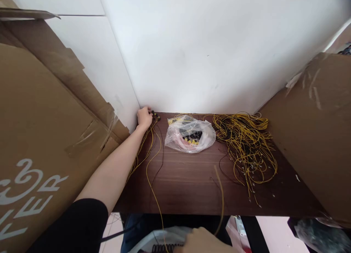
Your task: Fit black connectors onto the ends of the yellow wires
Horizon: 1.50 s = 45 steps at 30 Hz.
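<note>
At the far left corner of the table, my left hand (144,116) is closed, fingers curled at a small bunch of black-and-yellow connectors (155,116). Thin yellow wires (148,136) trail from there toward the front edge. My right hand (205,241) is low in the picture, partly cut off, its fingers hidden. A blurred yellow wire (222,198) rises beside it. Left of that hand lies a black coiled cord (167,248) over something pale in the lap. In the middle, a clear plastic bag (175,138) contains black and yellow parts.
A large tangle of yellow wires (246,143) with pale tips covers the right part of the dark wooden table (183,183). Cardboard boxes stand at the left (55,110) and the right (309,128). A white wall (192,63) closes off the back.
</note>
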### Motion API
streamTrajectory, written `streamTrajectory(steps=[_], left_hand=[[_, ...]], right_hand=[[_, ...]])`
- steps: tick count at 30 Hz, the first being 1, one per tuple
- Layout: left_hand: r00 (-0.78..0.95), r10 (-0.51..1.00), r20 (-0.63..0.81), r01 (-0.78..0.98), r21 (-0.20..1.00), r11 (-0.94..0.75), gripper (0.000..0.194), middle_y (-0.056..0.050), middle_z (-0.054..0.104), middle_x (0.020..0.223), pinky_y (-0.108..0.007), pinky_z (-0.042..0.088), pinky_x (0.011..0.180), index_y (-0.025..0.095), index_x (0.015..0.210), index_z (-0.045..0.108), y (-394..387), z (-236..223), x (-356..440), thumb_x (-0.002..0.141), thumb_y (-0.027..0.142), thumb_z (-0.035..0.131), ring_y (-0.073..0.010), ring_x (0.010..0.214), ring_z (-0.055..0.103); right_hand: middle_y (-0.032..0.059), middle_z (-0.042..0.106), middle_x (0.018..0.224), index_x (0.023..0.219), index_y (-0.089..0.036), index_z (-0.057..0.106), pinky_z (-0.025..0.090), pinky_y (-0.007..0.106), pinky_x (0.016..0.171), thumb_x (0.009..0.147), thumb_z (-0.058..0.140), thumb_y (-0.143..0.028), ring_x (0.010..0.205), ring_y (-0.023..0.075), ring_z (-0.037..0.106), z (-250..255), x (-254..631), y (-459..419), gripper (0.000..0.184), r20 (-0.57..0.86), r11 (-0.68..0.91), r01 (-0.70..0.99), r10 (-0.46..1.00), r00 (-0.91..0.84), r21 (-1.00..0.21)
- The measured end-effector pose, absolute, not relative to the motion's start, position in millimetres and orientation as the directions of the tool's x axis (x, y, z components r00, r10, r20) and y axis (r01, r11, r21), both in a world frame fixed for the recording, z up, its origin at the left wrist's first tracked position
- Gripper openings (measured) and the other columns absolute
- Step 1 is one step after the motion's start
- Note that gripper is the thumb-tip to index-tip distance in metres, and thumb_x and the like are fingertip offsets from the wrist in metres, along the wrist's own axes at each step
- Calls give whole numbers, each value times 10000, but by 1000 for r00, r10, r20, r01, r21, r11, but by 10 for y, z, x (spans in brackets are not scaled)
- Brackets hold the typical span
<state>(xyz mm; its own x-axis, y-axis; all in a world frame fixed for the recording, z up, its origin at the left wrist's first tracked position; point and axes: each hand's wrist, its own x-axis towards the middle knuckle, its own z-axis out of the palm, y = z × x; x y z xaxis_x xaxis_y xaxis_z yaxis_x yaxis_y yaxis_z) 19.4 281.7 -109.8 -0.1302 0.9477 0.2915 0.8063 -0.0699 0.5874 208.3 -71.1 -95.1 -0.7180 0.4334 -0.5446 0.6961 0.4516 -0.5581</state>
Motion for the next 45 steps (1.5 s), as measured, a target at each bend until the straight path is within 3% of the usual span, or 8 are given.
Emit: streamTrajectory(steps=[3, 10, 20, 28, 32, 35, 41, 45], left_hand=[[-122, 953, 277, 810, 583, -66, 282, -104, 686, 959, -301, 459, 815, 105, 998, 632, 2830, -1091, 190, 730, 72, 552, -185, 843, 625], [-121, 959, 255, 794, 605, -61, 257, -95, 678, 974, -307, 445, 852, 116, 971, 633, 2865, -1105, 175, 727, 74, 564, -185, 879, 618], [-114, 968, 225, 728, 682, -73, 331, -90, 674, 1024, -269, 482, 790, 107, 1009, 628, 2782, -1085, 161, 678, 105, 652, -147, 762, 635], [-132, 973, 191, 675, 736, -53, 310, -112, 693, 961, -276, 489, 806, 79, 1000, 657, 2628, -916, 235, 713, 45, 545, -177, 834, 648], [-117, 976, 186, 647, 760, -67, 354, -120, 687, 992, -295, 483, 839, 93, 1061, 645, 2401, -668, 328, 735, 56, 512, -194, 919, 636], [-15, 986, 164, 613, 781, -120, 284, -86, 695, 982, -296, 491, 822, 131, 1018, 669, 2005, -395, 352, 764, 150, 544, -191, 900, 637], [493, 869, 33, 381, 890, -250, 361, -43, 696, 985, -279, 466, 854, 171, 949, 691, 874, -27, 263, 901, 383, 403, -183, 938, 619], [510, 860, -19, 404, 888, -220, 298, -23, 687, 945, -245, 466, 757, 206, 998, 665, 445, -104, 204, 885, 387, 459, -159, 847, 616]], right_hand=[[153, 719, 830, 908, -143, 721, 510, 346, 563, 782, 498, -138, 738, 277, 687, -1163, 1591, -671, 256, -670, 568, 762, 437, -600, -312], [195, 706, 882, 933, -28, 685, 531, 332, 651, 739, 555, -86, 761, 277, 686, -1476, 1153, -395, 241, -499, 660, 689, 506, -703, -301], [88, 717, 783, 803, -168, 697, 396, 282, 502, 801, 557, -278, 669, 234, 663, -740, 1644, -542, 178, -441, 696, 563, 377, -814, -446], [-4, 701, 779, 820, -203, 605, 280, 269, 532, 927, 409, -270, 671, 148, 640, -165, 2047, -379, 234, -200, 557, 643, 654, -729, -525], [14, 700, 773, 793, -187, 616, 269, 273, 538, 931, 397, -306, 670, 150, 634, -203, 1941, -255, 284, -141, 593, 609, 646, -750, -527], [50, 703, 785, 782, -164, 645, 276, 277, 554, 922, 416, -295, 696, 166, 634, -202, 1884, -107, 299, -156, 639, 588, 600, -784, -497], [31, 660, 685, 692, -162, 629, 259, 254, 548, 897, 455, -302, 611, 120, 565, -250, 2045, 319, 303, -85, 587, 595, 669, -739, -549], [-6, 567, 570, 654, -142, 604, 235, 233, 511, 904, 439, -322, 512, 70, 447, -300, 2145, 521, 350, -59, 451, 586, 757, -651, -674]])
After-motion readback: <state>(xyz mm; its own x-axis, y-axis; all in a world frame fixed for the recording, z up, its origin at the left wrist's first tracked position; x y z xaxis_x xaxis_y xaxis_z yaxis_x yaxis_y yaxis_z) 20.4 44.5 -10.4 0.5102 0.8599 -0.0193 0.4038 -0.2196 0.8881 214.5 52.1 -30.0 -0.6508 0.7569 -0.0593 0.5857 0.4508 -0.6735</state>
